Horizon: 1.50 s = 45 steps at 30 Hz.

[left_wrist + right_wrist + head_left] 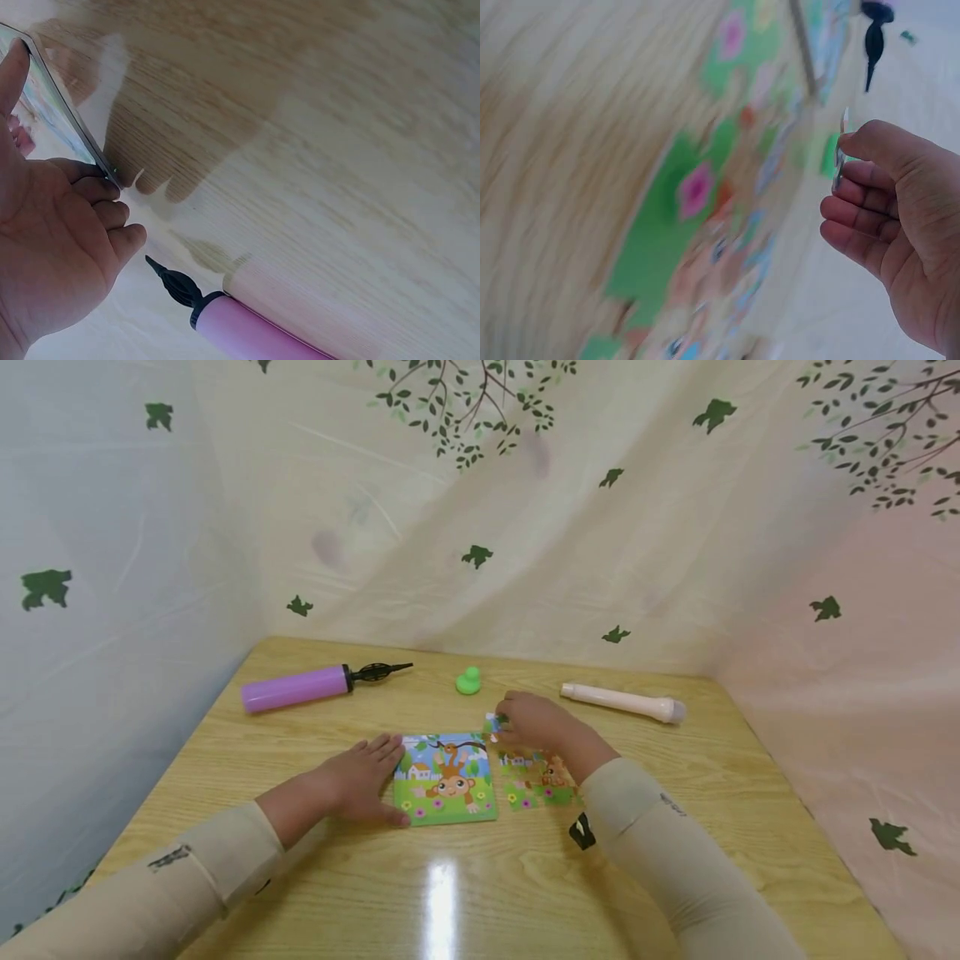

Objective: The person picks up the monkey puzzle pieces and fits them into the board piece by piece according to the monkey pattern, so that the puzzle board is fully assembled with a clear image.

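Observation:
A square board with a monkey picture [446, 779] lies flat on the wooden table. My left hand [356, 781] rests against its left edge, fingers at the upper corner and thumb at the lower one. In the left wrist view, the left hand [64, 240] touches the board's rim [75, 120]. Right of the board are several joined puzzle pieces [521, 795]. Above them my right hand [543, 727] pinches a puzzle piece [492, 723]. The right wrist view shows the right hand [900, 202] holding that thin piece [840, 161] edge-on between thumb and fingers; the pieces below [656, 232] are blurred.
A purple pump [296, 689] with a black nozzle lies at the back left. The green toy [468, 682] stands at the back middle, and a pale pink microphone [618, 701] lies at the back right. Patterned cloth [450, 585] hangs around the table [375, 893].

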Tool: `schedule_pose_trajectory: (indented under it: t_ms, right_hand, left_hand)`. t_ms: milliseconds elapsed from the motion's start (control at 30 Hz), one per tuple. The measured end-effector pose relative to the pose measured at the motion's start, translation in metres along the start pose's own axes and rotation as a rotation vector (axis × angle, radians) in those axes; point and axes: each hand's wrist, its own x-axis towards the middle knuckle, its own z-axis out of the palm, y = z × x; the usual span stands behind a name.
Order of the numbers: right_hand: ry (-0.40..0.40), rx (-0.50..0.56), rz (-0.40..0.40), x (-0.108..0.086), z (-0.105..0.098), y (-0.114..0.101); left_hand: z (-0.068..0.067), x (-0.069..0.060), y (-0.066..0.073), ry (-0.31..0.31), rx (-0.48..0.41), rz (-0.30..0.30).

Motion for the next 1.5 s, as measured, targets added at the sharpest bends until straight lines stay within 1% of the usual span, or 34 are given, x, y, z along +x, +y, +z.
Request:
schedule_pose_trajectory:
  t_ms: [67,167,300,367,467,567,667,767,1100,1200,1500]
  right_hand:
    - [0.009,-0.006,-0.021,0.003,-0.005,-0.012]
    - [0.007,-0.026,-0.073,0.011,-0.009,-0.033]
    - [-0.001,-0.083,-0.16,0.025,-0.007,-0.061]
    - [-0.006,-0.112,-0.189,0.032,-0.004,-0.072]
    - [-0.021,-0.157,-0.196,0.04,0.003,-0.085]
    - [-0.047,-0.207,-0.181,0.047,0.008,-0.095]
    - [-0.069,-0.234,-0.16,0.051,0.012,-0.101]
    - [-0.07,-0.24,-0.151,0.052,0.013,-0.104]
    - [-0.049,-0.274,-0.197,0.054,0.014,-0.107]
    - [-0.05,-0.271,-0.2,0.054,0.013,-0.107]
    - [-0.082,-0.26,-0.189,0.053,0.009,-0.111]
  left_hand:
    - [0.001,0.001,-0.001,0.001,-0.005,-0.001]
    - [0.003,0.002,-0.003,0.006,-0.014,-0.003]
    - [0.005,0.003,-0.005,0.012,-0.021,-0.009]
    - [0.005,0.003,-0.005,0.016,-0.028,-0.006]
    - [0.004,0.003,-0.005,0.017,-0.049,0.004]
    - [0.004,0.003,-0.005,0.015,-0.068,0.011]
    - [0.004,0.003,-0.004,0.007,-0.069,0.006]
    - [0.004,0.003,-0.004,0.004,-0.07,0.005]
    - [0.002,0.002,-0.003,0.001,-0.068,0.002]
    - [0.0,0.002,-0.002,-0.003,-0.067,0.001]
    - [-0.003,0.0,0.002,-0.009,-0.02,0.001]
